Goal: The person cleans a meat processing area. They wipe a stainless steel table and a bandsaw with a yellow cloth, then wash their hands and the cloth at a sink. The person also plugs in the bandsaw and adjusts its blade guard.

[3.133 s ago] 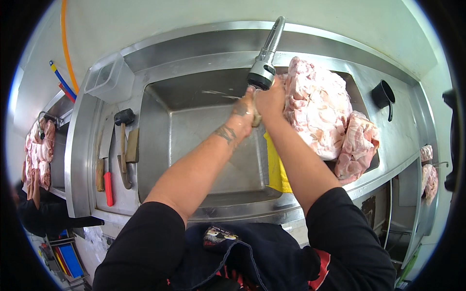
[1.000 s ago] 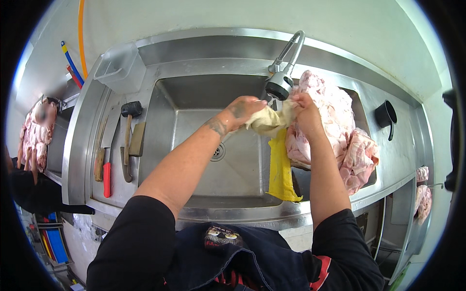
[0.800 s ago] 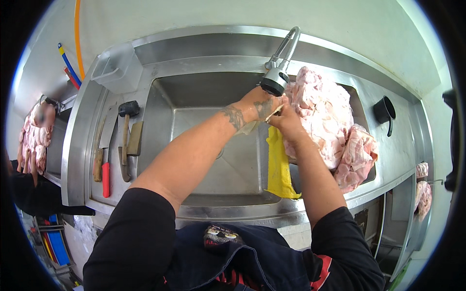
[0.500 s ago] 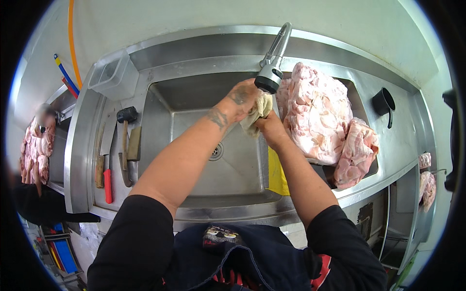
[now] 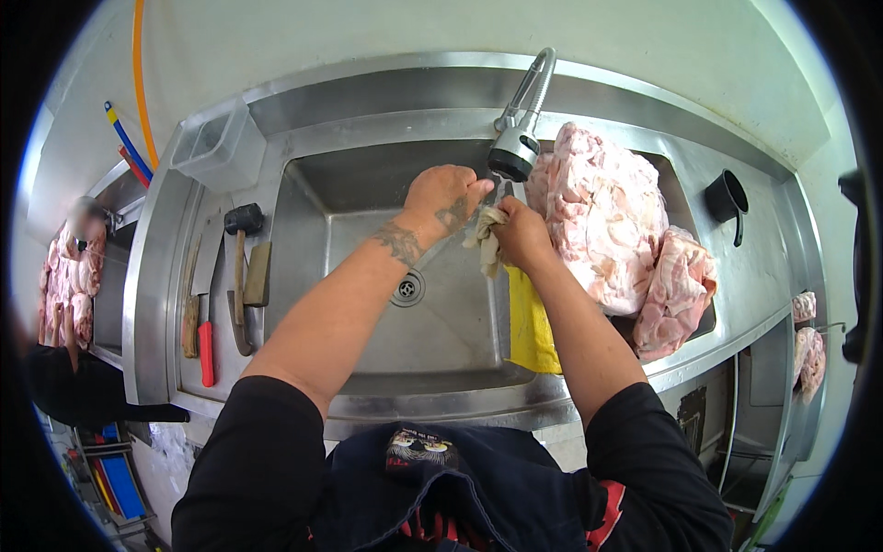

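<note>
One steel sink [image 5: 303, 221] — pale, perhaps plastered, wall [image 5: 368, 37]

The sink [image 5: 368, 359] sits in the middle of the table [image 5: 773, 276], with the faucet head [image 5: 512, 153] over its rear right part. Knives [image 5: 204, 317] and a mallet [image 5: 241, 267] lie left of it; a meat pile [image 5: 602, 216] lies right, a cup [image 5: 727, 198] beyond.

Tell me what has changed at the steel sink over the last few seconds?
Both hands came back under the faucet head after swinging out to the right a second ago. The left hand and right hand keep hold of the pale, limp scrap, now bunched between them. The pink meat pile, yellow cloth and the tools beside the stainless steel sink stayed put.
</note>
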{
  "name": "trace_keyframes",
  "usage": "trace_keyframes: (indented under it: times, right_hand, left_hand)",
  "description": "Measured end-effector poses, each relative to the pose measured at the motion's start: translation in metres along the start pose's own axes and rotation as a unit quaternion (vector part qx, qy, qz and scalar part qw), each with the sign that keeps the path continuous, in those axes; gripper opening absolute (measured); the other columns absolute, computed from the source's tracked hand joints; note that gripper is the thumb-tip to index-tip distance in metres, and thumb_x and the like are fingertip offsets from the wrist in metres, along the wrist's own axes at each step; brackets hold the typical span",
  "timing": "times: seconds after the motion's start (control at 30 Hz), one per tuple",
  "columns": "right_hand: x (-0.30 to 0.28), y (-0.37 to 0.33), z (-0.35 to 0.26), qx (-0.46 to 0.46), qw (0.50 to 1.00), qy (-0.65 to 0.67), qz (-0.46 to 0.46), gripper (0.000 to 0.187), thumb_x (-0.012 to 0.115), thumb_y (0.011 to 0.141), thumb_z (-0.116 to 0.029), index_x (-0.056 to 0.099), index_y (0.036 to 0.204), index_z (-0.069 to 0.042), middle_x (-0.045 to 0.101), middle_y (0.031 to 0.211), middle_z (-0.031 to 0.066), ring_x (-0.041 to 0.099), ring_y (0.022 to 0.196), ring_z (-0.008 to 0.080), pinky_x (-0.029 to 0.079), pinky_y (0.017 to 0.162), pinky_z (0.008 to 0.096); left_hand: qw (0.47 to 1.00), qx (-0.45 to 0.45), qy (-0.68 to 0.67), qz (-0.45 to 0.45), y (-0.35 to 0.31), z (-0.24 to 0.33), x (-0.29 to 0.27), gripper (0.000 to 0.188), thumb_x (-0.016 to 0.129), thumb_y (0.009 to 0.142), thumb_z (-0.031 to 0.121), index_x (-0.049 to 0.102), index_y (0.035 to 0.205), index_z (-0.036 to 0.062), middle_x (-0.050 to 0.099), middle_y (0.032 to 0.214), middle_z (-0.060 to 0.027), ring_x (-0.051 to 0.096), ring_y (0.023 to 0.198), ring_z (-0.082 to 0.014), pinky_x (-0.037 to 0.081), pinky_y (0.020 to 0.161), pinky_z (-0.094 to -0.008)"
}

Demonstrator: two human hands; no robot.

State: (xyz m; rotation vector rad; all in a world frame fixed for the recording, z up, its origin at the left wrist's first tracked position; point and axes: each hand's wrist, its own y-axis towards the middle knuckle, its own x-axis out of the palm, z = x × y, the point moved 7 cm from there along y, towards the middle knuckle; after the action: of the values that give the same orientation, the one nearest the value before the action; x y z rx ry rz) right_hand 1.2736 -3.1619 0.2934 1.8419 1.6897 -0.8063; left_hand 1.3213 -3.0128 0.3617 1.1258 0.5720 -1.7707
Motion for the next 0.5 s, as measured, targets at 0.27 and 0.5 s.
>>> trace_keyframes:
  times: [0.27, 0.5]
  right_hand:
    - [-0.015, 0.021, -0.022, -0.009, 0.927, 0.374, 0.017, 0.029, 0.056, 0.085, 0.003, 0.063, 0.112, -0.002, 0.068, 0.093, 0.0089, 0.064, 0.083, 0.0190, 0.051, 0.076, 0.0317]
    - [-0.019, 0.024, -0.019, 0.046, 0.846, 0.504, 0.168, 0.030, 0.051, 0.084, 0.006, 0.056, 0.111, -0.004, 0.064, 0.100, 0.0100, 0.062, 0.089, 0.0221, 0.050, 0.079, 0.0350]
  left_hand:
    - [0.827, 0.013, -0.536, -0.172, -0.006, -0.014, 0.059, 0.071, 0.079, 0.085, 0.037, 0.047, 0.138, 0.0030, 0.061, 0.120, -0.0080, 0.060, 0.108, -0.0201, 0.043, 0.103, -0.0360]
    - [0.646, -0.166, -0.701, -0.251, -0.034, -0.018, 0.099, 0.058, 0.075, 0.089, 0.042, 0.054, 0.132, 0.0098, 0.063, 0.122, -0.0057, 0.060, 0.116, -0.0194, 0.045, 0.102, -0.0390]
